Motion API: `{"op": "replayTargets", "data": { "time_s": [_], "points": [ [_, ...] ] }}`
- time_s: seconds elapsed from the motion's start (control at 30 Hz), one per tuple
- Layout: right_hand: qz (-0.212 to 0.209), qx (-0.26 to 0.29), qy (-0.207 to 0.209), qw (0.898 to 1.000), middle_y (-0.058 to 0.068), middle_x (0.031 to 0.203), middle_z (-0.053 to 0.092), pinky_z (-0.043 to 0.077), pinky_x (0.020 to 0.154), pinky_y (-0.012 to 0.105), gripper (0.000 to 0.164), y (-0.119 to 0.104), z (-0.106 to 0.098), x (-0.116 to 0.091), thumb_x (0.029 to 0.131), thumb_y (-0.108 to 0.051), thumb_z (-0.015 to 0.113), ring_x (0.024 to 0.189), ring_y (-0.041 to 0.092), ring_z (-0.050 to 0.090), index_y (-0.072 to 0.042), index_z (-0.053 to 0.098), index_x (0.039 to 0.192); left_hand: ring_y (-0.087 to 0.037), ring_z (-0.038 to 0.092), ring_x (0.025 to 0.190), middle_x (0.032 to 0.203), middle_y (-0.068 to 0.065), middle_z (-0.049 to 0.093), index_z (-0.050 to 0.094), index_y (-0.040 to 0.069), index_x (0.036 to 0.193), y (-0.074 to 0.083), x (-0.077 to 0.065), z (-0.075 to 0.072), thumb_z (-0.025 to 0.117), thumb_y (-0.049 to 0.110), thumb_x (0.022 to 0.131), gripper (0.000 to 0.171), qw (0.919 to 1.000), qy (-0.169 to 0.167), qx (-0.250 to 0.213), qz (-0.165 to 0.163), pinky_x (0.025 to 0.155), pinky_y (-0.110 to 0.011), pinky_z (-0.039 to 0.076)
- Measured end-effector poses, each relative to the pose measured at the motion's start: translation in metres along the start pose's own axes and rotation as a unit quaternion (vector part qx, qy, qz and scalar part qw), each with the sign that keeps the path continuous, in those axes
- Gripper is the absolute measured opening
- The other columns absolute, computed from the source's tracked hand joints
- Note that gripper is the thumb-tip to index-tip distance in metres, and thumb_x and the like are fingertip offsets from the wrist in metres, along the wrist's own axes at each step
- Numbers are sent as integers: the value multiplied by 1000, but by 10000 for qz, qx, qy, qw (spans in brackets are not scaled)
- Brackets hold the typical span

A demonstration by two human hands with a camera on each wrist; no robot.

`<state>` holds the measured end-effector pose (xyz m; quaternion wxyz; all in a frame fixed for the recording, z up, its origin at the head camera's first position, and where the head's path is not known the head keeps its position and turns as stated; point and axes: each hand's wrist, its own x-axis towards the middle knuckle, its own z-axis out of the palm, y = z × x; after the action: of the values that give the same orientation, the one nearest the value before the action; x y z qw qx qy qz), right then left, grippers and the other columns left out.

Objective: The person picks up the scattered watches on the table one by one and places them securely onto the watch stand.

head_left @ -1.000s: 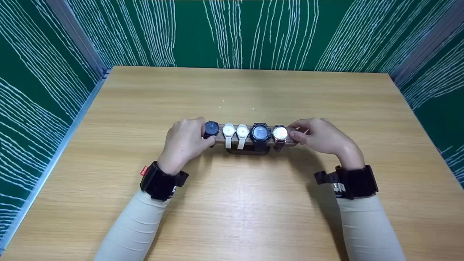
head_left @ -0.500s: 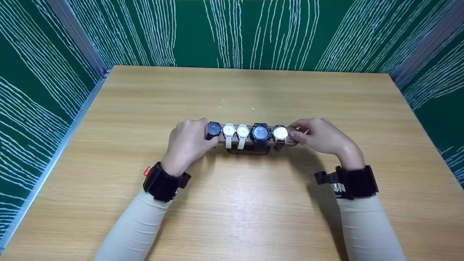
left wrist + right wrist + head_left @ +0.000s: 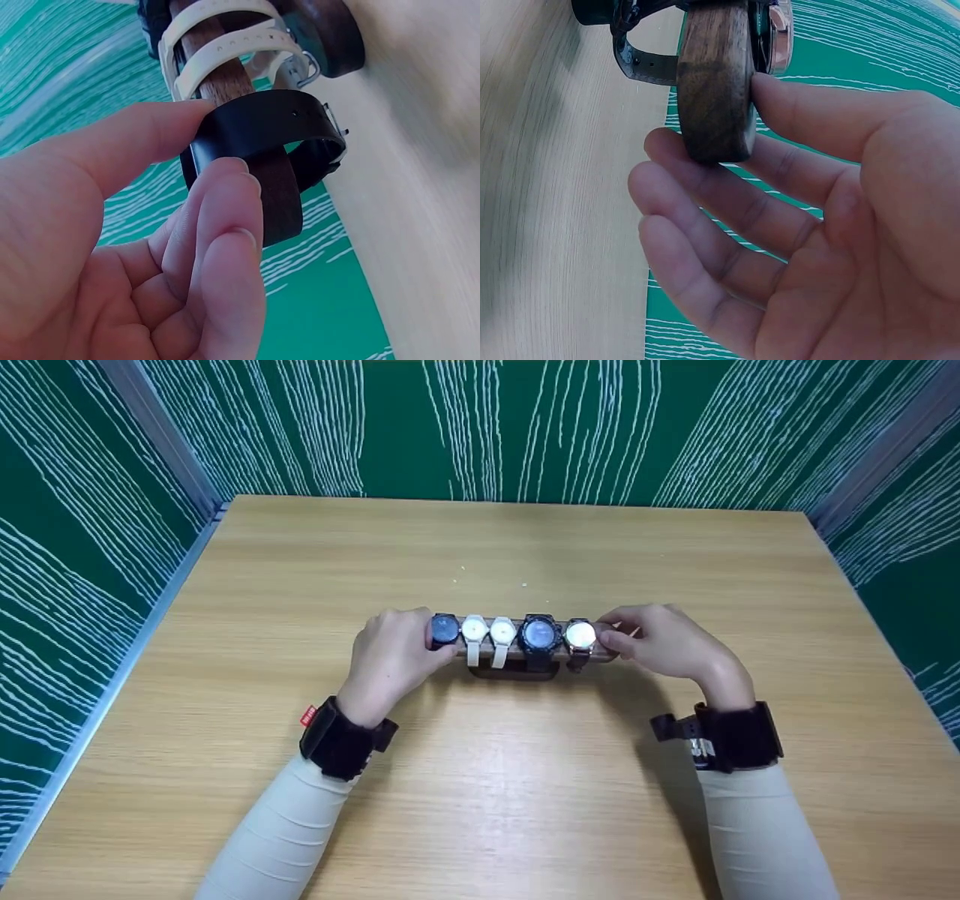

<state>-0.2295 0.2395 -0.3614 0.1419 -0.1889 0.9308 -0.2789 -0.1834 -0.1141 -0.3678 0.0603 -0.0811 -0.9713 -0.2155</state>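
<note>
A dark wooden watch stand (image 3: 516, 673) holds several wristwatches in a row along its bar (image 3: 716, 90). My left hand (image 3: 390, 656) pinches the dark-faced watch (image 3: 445, 628) at the bar's left end between thumb and fingers. In the left wrist view its black strap (image 3: 255, 124) loops loosely around the bar, the buckle hanging below. Beside it are two white watches (image 3: 474, 628), then a bulky black watch (image 3: 539, 634) and a rose-gold watch (image 3: 580, 635) with a shiny face. My right hand (image 3: 660, 641) grips the bar's bare right end, thumb on one face and fingers behind.
The stand is on a light wooden table (image 3: 495, 810), with a few tiny white specks beyond it. Green walls (image 3: 397, 427) with pale wavy lines enclose the back and both sides. A black band (image 3: 346, 739) wraps each wrist.
My left hand has shifted slightly to the right, sliding the dark-faced watch along the bar closer to the white watches. The right hand and the stand have stayed in place.
</note>
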Motion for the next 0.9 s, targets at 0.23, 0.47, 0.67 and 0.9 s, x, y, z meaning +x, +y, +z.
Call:
{"op": "replayTargets", "data": {
  "time_s": [0.23, 0.47, 0.67, 0.9],
  "points": [
    [3, -16, 1, 10000, 16, 118, 76, 56, 93, 53, 38, -1, -1, -1, 109, -27, 60, 98, 26, 74, -4, 67, 139, -23, 66, 72, 76, -4, 69, 62, 11, 74, 1, 0, 1, 90, 39, 85, 42, 9999, -86, -48, -111, 64, -38, 56],
    [-20, -5, 16, 10000, 16, 118, 76, 56, 94, 53, 37, 0, -1, -1, 109, -27, 61, 101, 27, 74, -5, 68, 138, -22, 66, 73, 77, -4, 68, 60, 12, 74, 0, 0, 0, 91, 35, 85, 41, 9995, -152, -196, -208, 67, -37, 57],
    [-21, 8, 13, 10000, 17, 118, 76, 56, 94, 53, 37, 0, 0, 0, 109, -26, 61, 102, 28, 74, -4, 68, 138, -21, 63, 72, 77, -4, 68, 64, 10, 78, 0, 1, 0, 91, 35, 85, 38, 9994, -161, -195, -216, 67, -36, 55],
    [28, -6, -11, 10000, 17, 119, 75, 56, 93, 52, 37, -1, 0, -1, 109, -25, 61, 101, 28, 73, -3, 67, 139, -22, 64, 74, 78, -5, 68, 59, 12, 73, -1, 0, 0, 91, 38, 85, 43, 9997, -132, -164, -142, 68, -37, 55]
  ]
}}
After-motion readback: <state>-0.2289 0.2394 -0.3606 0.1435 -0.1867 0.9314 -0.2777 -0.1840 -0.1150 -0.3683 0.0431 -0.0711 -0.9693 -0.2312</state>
